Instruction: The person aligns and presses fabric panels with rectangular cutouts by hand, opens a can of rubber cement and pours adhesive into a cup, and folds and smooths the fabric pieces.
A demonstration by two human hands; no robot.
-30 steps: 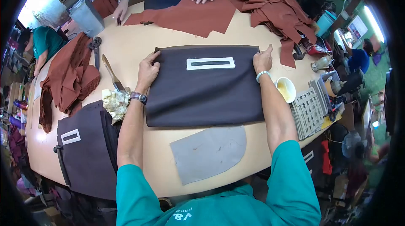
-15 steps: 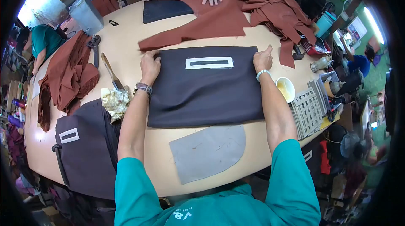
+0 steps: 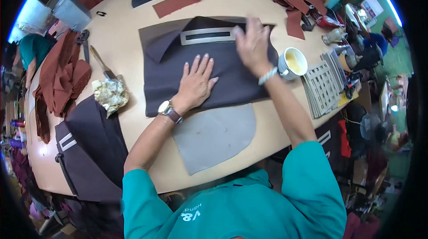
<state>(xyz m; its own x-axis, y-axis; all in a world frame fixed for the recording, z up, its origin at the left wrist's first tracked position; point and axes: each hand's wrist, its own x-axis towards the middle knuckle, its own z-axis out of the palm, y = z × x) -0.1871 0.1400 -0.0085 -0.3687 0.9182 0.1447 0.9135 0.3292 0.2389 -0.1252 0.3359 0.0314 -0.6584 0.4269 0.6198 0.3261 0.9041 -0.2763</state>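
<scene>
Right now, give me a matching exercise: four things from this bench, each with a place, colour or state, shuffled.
1. left hand
2. cup
3. rounded flat piece
4. wooden-handled brush

A. grey, near the table edge
B. head end at the crumpled wad
C. palm down on dark sheet
D. something yellowish inside

Pairs: 1-C, 2-D, 3-A, 4-B

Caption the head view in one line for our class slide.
Left hand flat on dark fabric, blurred right hand near its pale-bordered slot, a white cup close by.
</scene>
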